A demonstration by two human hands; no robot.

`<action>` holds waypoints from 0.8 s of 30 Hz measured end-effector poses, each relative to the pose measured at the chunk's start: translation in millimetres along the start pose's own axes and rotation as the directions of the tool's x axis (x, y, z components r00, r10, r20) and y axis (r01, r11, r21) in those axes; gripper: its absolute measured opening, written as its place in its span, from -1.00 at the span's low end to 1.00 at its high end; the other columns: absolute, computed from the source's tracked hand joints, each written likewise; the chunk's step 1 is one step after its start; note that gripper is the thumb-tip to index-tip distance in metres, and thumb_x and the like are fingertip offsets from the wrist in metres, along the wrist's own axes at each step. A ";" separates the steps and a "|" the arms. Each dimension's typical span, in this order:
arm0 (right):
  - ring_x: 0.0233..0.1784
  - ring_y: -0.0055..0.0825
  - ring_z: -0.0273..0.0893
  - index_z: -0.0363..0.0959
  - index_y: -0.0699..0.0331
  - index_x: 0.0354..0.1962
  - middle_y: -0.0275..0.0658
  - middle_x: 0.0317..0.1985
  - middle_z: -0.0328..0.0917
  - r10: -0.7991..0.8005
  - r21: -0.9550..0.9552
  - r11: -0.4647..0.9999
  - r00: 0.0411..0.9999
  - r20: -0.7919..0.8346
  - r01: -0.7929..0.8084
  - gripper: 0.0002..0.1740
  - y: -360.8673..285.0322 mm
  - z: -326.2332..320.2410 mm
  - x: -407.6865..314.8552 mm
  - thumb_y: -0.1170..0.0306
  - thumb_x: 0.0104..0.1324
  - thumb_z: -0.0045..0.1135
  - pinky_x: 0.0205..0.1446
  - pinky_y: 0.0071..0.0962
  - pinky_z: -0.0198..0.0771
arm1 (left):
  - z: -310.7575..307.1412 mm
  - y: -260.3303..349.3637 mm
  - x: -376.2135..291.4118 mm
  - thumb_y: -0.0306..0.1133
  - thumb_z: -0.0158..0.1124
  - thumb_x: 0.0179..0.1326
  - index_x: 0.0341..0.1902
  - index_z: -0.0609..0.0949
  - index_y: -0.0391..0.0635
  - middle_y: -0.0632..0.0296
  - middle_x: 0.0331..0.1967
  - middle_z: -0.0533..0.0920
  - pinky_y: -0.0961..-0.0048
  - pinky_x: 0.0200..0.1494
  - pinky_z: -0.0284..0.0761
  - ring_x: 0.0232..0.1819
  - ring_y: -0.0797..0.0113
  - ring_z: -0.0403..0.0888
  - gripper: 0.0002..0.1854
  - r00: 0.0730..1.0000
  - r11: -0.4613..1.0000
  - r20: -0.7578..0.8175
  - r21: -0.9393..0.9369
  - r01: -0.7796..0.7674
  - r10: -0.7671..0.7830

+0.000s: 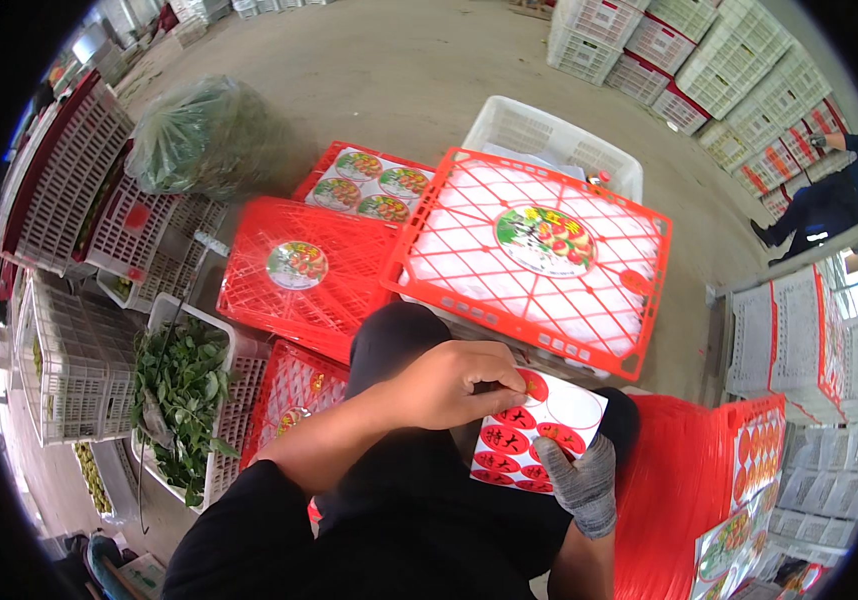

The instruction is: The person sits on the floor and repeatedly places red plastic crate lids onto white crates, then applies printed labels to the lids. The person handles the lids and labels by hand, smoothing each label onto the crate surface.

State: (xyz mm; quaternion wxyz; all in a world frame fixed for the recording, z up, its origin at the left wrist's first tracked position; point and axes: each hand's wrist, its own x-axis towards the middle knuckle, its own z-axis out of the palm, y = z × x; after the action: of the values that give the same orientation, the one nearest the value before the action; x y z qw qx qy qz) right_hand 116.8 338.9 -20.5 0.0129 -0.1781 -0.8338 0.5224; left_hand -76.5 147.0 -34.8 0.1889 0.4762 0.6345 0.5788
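Observation:
My right hand (582, 480), in a grey knit glove, holds a white sheet of red oval stickers (502, 441) above my lap, thumb on its face. One oval at the sheet's top right corner is blank white. My bare left hand (466, 381) reaches in from the left. Its thumb and forefinger pinch at a red oval sticker (534, 385) along the sheet's upper left edge. Just beyond my knees lies a red lattice lid (466, 319) on a crate with white lining beneath. That lid bears a large oval fruit label (546, 240) and a small red oval sticker (634, 282) near its right side.
Left of my knee lie a red lid (249, 300) with an oval label and a sheet of fruit labels (339, 180). A crate of leafy branches (187, 390) stands further left. Red plastic wrap (669, 480) is at right. A person (841, 187) is beyond, near stacked crates (729, 67).

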 end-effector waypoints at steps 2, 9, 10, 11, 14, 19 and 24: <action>-0.11 -0.06 0.81 0.71 0.30 -0.03 -0.03 -0.17 0.80 -0.030 -0.100 0.994 0.999 0.043 0.034 -0.67 2.2 4.3 8.9 0.24 0.41 0.40 -0.04 -0.26 0.66 | -18.2 -14.2 4.1 -0.51 0.52 0.29 -0.15 0.76 -0.22 0.15 -0.22 0.66 0.37 -0.12 0.57 -0.18 0.23 0.67 -0.89 0.998 0.999 0.059 -0.049 -0.016 0.019; -0.09 -0.10 0.83 0.67 0.36 0.03 -0.01 -0.16 0.81 0.095 0.004 0.995 0.995 0.037 -0.095 -0.64 16.8 18.5 26.6 0.27 0.43 0.38 -0.02 -0.27 0.66 | -111.2 -104.4 43.8 -0.54 0.48 0.25 -0.20 0.73 -0.17 0.20 -0.11 0.66 0.28 0.01 0.59 -0.02 0.15 0.65 -0.91 0.967 0.911 -0.192 0.405 -0.075 0.164; -0.09 -0.17 0.84 0.65 0.37 0.06 -0.02 -0.15 0.82 0.104 0.042 0.993 0.993 0.052 -0.106 -0.63 17.2 20.3 26.7 0.30 0.43 0.38 -0.02 -0.30 0.66 | -121.9 -118.4 50.9 -0.54 0.49 0.21 -0.21 0.73 -0.15 0.21 -0.11 0.65 0.25 0.01 0.60 -0.03 0.12 0.64 -0.89 0.931 0.821 -0.247 0.565 -0.086 0.268; -0.09 -0.19 0.84 0.65 0.38 0.05 -0.02 -0.15 0.82 0.120 0.027 0.992 0.991 0.066 -0.122 -0.64 17.3 21.4 27.2 0.30 0.43 0.38 -0.02 -0.31 0.67 | -131.2 -131.3 57.0 -0.54 0.50 0.17 -0.22 0.72 -0.13 0.22 -0.11 0.65 0.22 0.01 0.61 -0.04 0.09 0.64 -0.87 0.883 0.696 -0.273 0.713 -0.082 0.383; -0.10 -0.25 0.84 0.65 0.39 0.04 -0.04 -0.16 0.82 0.150 0.033 0.988 0.986 0.078 -0.153 -0.65 15.5 24.3 29.9 0.32 0.43 0.38 -0.03 -0.33 0.67 | -146.4 -161.1 67.3 -0.49 0.50 0.19 -0.20 0.73 -0.08 0.28 -0.07 0.65 0.20 0.03 0.62 0.00 0.12 0.63 -0.86 0.897 0.605 -0.215 0.793 -0.070 0.386; -0.12 -0.31 0.83 0.65 0.39 0.04 -0.06 -0.16 0.83 0.164 0.081 0.982 0.984 0.073 -0.170 -0.66 9.6 26.2 31.4 0.34 0.42 0.39 -0.02 -0.35 0.66 | -147.6 -177.9 72.3 -0.40 0.45 0.26 -0.18 0.75 -0.05 0.29 -0.03 0.66 0.15 0.17 0.57 0.08 0.11 0.61 -0.91 0.974 0.606 -0.054 0.790 -0.094 0.221; -0.15 -0.45 0.77 0.69 0.39 -0.02 -0.13 -0.19 0.82 0.222 0.137 0.964 0.973 0.062 -0.229 -0.71 9.7 25.7 33.0 0.36 0.43 0.38 0.00 -0.41 0.63 | -124.7 -134.7 68.3 -0.34 0.43 0.28 -0.16 0.75 -0.10 0.25 -0.04 0.69 0.10 0.26 0.50 0.10 0.10 0.61 -0.86 0.988 0.625 -0.035 0.778 -0.067 0.149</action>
State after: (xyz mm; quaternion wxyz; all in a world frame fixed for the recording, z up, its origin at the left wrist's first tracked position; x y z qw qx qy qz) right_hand 83.3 330.7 -46.1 -0.0532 -0.2581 -0.7686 0.5829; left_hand -259.5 150.7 -104.4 -0.0992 0.5200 0.7998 0.2830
